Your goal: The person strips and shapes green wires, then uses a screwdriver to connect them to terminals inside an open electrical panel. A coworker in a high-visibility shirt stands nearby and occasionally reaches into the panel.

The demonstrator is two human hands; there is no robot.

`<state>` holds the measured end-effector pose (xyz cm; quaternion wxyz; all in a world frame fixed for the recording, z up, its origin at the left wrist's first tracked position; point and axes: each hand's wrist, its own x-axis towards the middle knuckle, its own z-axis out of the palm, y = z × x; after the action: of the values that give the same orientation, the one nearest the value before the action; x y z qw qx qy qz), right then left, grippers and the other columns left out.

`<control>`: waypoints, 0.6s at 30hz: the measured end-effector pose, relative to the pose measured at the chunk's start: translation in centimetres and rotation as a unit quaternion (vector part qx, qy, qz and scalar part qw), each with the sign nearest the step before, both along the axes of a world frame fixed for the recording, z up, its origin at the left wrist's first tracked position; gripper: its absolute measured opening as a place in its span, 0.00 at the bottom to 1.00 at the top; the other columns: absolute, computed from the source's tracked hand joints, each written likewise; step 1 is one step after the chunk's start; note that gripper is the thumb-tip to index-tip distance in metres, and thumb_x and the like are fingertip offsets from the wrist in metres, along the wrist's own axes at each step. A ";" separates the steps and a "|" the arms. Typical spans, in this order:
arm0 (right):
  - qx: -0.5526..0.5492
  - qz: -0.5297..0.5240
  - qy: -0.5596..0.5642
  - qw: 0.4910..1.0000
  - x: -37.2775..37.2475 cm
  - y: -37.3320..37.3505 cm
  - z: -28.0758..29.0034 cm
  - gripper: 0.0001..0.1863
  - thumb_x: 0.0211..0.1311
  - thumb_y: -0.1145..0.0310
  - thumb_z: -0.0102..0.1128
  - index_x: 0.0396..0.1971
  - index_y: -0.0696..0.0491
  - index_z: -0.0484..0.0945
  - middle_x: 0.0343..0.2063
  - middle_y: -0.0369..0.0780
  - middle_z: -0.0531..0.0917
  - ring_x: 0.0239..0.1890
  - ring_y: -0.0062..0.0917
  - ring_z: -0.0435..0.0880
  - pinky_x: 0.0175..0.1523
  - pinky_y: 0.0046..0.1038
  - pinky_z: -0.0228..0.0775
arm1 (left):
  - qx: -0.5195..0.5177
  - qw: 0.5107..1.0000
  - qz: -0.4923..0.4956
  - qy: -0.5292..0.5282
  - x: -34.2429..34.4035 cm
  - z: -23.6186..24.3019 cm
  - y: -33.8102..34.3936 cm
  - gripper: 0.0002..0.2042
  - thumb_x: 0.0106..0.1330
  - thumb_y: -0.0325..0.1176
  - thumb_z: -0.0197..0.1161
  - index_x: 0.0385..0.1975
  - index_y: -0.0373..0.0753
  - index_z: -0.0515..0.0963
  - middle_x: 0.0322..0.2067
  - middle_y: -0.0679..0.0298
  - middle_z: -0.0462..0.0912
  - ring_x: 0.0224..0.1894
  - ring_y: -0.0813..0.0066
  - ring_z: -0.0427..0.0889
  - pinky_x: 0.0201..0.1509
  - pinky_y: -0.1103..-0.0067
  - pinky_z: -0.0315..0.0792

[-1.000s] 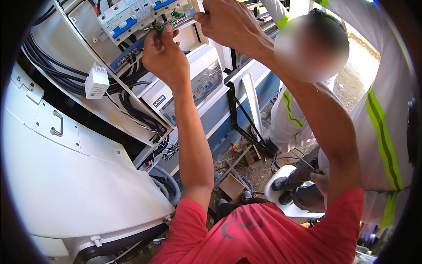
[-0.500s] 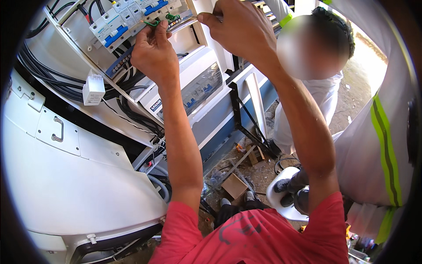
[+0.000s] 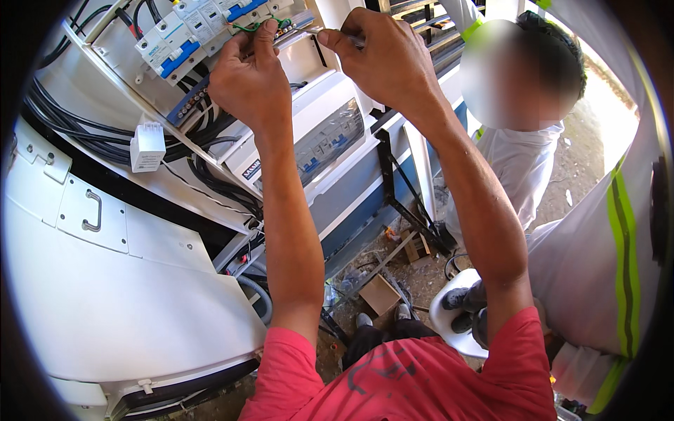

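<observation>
both hands sit lower in view than a second ago: left hand pinches the green wire at the breakers; right hand grips what looks like a screwdriver, best kept square to the terminal.

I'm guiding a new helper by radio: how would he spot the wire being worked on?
Find the open white cabinet, then the breaker row at its top. Just right of it, the left hand pinches a thin green wire; the neighbouring cables are thick and black.
</observation>
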<state>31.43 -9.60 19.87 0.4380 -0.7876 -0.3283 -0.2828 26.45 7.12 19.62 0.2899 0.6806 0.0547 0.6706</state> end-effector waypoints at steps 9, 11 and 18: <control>0.014 0.056 0.025 0.998 -0.6 -1.5 1.3 0.22 0.74 0.53 0.69 0.35 0.61 0.83 0.27 0.57 0.86 0.36 0.57 0.88 0.43 0.53 0.77 | 0.016 1.000 0.019 0.014 0.2 0.3 0.6 0.17 0.70 0.41 0.80 0.32 0.28 0.91 0.25 0.61 0.92 0.24 0.78 0.89 0.29 0.81 0.79; 0.015 0.064 0.019 0.998 -0.6 -1.4 1.2 0.22 0.74 0.53 0.69 0.35 0.61 0.83 0.27 0.57 0.86 0.35 0.57 0.88 0.43 0.53 0.77 | 0.017 1.000 0.007 0.020 0.0 0.2 0.5 0.17 0.70 0.41 0.80 0.32 0.28 0.91 0.26 0.60 0.92 0.24 0.78 0.89 0.29 0.81 0.80; 0.029 0.062 0.007 0.998 -0.6 -0.5 1.1 0.21 0.75 0.55 0.69 0.35 0.61 0.83 0.26 0.56 0.86 0.33 0.57 0.88 0.41 0.52 0.78 | 0.020 0.999 -0.015 0.020 -0.2 0.4 0.2 0.16 0.72 0.40 0.79 0.36 0.28 0.91 0.29 0.59 0.93 0.27 0.76 0.91 0.33 0.82 0.81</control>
<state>30.87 -10.09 20.94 0.4800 -0.7546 -0.3649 -0.2590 26.24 7.27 20.06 0.2853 0.7003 0.0363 0.6534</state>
